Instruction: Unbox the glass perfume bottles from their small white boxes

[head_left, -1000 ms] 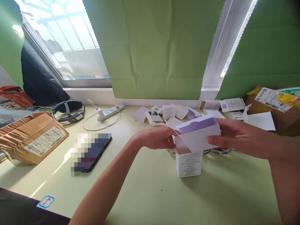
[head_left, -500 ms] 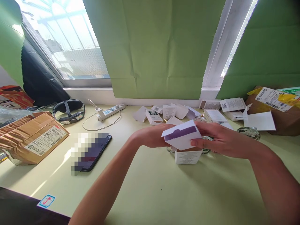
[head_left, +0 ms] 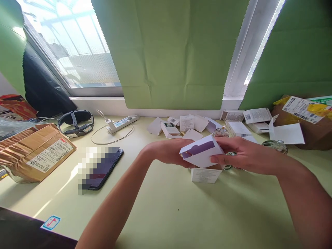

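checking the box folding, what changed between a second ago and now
The white-and-purple carton came down over the upright printed box, so far less of that box shows now. The right hand slid left and down with it, uncovering a glass bottle. The left hand stays on the carton's left end. The phone and brown parcel did not move.

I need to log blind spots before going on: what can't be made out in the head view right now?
- White box: its top is hidden by the folded carton and both hands.
- Left hand: fingers hidden behind the carton.
- Phone: left part blurred out.
- Print on the white box: too small to read.
- Brown parcel: cut off by the right edge.
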`<control>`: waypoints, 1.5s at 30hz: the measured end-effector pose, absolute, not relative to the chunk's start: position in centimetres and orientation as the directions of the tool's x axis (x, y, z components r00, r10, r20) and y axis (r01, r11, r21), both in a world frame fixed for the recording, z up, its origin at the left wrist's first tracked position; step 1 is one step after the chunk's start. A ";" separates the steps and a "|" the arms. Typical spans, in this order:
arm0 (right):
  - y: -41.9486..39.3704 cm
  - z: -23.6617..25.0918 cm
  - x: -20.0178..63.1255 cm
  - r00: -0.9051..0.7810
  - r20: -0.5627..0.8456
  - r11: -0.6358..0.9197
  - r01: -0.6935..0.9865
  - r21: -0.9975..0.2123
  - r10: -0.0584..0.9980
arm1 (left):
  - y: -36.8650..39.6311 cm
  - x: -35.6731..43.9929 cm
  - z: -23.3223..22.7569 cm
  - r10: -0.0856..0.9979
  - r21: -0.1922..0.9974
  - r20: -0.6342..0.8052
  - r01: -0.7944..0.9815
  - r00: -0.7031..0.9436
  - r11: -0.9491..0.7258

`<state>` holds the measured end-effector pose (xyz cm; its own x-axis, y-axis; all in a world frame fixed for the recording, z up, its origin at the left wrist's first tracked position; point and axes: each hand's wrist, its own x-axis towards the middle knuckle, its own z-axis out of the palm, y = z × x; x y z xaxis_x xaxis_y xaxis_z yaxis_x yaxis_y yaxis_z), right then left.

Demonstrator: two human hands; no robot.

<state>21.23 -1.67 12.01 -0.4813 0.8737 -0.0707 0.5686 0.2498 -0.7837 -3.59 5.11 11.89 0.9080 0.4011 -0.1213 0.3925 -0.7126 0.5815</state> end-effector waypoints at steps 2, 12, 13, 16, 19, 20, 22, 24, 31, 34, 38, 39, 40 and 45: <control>-1.7 12.0 21.1 -0.501 -0.119 0.231 0.581 -0.781 0.858 | 5.0 -3.6 12.1 0.408 0.571 -0.151 0.416 0.900 -0.707; -1.8 12.2 20.7 -0.496 -0.118 0.266 0.634 -0.726 0.861 | 4.9 -4.1 12.9 0.389 0.576 -0.184 0.419 0.903 -0.702; -1.8 12.3 20.6 -0.502 -0.120 0.270 0.635 -0.724 0.857 | 5.0 -4.1 13.0 0.392 0.576 -0.188 0.424 0.901 -0.698; -1.8 12.3 20.7 -0.515 -0.138 0.260 0.625 -0.736 0.846 | 5.0 -4.2 13.0 0.404 0.587 -0.202 0.441 0.892 -0.679; -1.9 12.3 20.9 -0.530 -0.170 0.252 0.630 -0.734 0.831 | 5.2 -4.3 12.8 0.415 0.584 -0.214 0.456 0.884 -0.672; -1.9 12.3 21.0 -0.533 -0.179 0.252 0.636 -0.730 0.827 | 5.3 -4.4 12.8 0.419 0.579 -0.215 0.461 0.882 -0.672; -2.0 12.4 21.0 -0.531 -0.193 0.247 0.647 -0.722 0.825 | 5.3 -4.5 12.8 0.434 0.571 -0.216 0.474 0.875 -0.671; -1.9 12.4 20.9 -0.528 -0.202 0.236 0.646 -0.726 0.825 | 5.3 -4.6 12.8 0.458 0.564 -0.218 0.494 0.862 -0.662; -1.8 12.1 20.7 -0.524 -0.204 0.232 0.648 -0.725 0.827 | 5.0 -4.7 12.9 0.486 0.576 -0.189 0.497 0.853 -0.648; -1.8 12.0 21.5 -0.574 -0.238 0.224 0.618 -0.754 0.783 | 5.0 -4.8 12.9 0.492 0.585 -0.185 0.497 0.851 -0.640; -1.5 11.8 22.7 -0.603 -0.256 0.229 0.610 -0.759 0.756 | 5.1 -4.9 12.9 0.510 0.626 -0.179 0.497 0.841 -0.601; -1.4 11.8 22.8 -0.603 -0.252 0.239 0.614 -0.752 0.757 | 5.0 -4.9 12.9 0.514 0.634 -0.180 0.498 0.839 -0.591; -1.4 11.8 22.9 -0.605 -0.243 0.251 0.615 -0.747 0.758 | 4.9 -4.9 13.0 0.517 0.640 -0.183 0.501 0.836 -0.583; -1.2 11.9 22.6 -0.610 -0.194 0.303 0.613 -0.729 0.768 | 4.1 -5.1 13.7 0.512 0.585 -0.107 0.470 0.852 -0.660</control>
<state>22.56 -1.16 11.90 -0.6103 0.7681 -0.1939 0.6133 0.3032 -0.7294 -5.13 4.12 13.67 0.8522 0.5123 -0.1065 0.4702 -0.6605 0.5854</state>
